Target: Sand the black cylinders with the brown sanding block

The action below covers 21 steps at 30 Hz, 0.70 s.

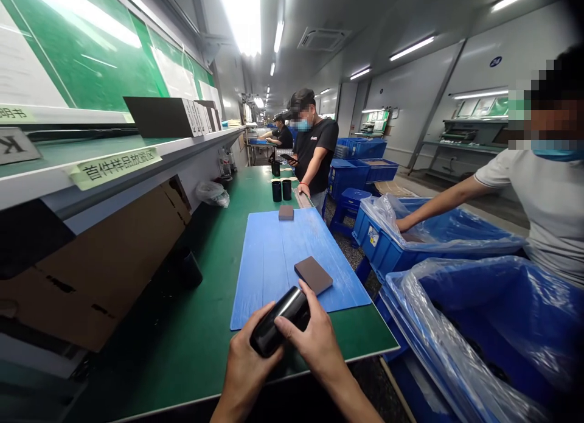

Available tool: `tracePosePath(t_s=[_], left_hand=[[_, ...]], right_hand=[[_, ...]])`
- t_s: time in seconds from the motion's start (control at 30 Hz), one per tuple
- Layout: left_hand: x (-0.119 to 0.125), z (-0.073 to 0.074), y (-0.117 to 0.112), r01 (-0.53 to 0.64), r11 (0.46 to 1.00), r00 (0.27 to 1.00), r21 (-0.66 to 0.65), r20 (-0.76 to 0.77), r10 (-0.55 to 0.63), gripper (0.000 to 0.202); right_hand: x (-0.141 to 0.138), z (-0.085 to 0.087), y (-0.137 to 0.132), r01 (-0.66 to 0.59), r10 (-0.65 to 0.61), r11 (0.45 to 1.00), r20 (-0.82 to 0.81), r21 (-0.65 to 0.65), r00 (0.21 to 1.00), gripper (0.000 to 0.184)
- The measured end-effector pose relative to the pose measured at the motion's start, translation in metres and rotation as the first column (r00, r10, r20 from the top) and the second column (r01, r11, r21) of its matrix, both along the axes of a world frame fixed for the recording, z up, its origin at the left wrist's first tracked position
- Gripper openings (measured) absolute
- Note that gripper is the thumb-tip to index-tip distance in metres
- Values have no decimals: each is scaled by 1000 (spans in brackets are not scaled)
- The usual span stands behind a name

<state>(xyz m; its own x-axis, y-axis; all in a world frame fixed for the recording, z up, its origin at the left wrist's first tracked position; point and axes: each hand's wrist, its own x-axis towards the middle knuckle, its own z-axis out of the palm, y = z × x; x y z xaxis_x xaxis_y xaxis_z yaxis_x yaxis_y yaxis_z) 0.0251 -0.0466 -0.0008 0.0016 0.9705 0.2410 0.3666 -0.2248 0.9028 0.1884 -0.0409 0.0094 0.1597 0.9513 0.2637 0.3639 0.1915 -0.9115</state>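
OK, in hand: glossy black cylinder (279,321), tilted across my body, both hands on it, above the near edge of the desk.
Left hand (249,367): cups the lower end, fingers (267,321) curled over the curved side.
Right hand (306,341): on the upper end, fingers (298,307) laid over the top of the side.
Finger state: both sets closed round the cylinder, narrow, holding it.
Handling: looks stiff and smooth, likely slippery, weight hard to judge. Best hold seems round the body with both hands. Shiny finish may mark.
Desk: green-topped desk (191,350) with a blue corrugated plastic sheet (269,271) on it. Two brown square pads sit on the sheet, one (313,275) near my hands, one (286,212) at the far end.
Further along: three black cups (276,190) stand upright, beyond the sheet.
Near crate: blue crate (474,332) lined with a clear plastic bag (424,325). Dark contents deep inside, too dim to tell.
Next crate: blue crate (378,246), also bagged. Co-worker's hand (402,224) reaches in at the rim, contents hidden.
Others: person in a white T-shirt (542,192) owns that hand; person in a black T-shirt (314,149) stands across the desk, holding a phone (289,158).
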Motion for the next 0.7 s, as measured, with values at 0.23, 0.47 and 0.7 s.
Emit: tracePosePath(t_s=[0.23,0.47,0.7], left_hand=[[-3,3,-3,58,997,998,52,-3,-58,54],[-4,9,-5,101,995,994,-25,38,-100,56],[-4,9,-5,11,999,999,-31,48,-10,53]], right_hand=[[18,21,1,-85,95,993,-120,87,988,50],[17,19,-7,-126,121,992,-167,-20,978,56],[42,13,19,9,-15,995,48,104,999,46]])
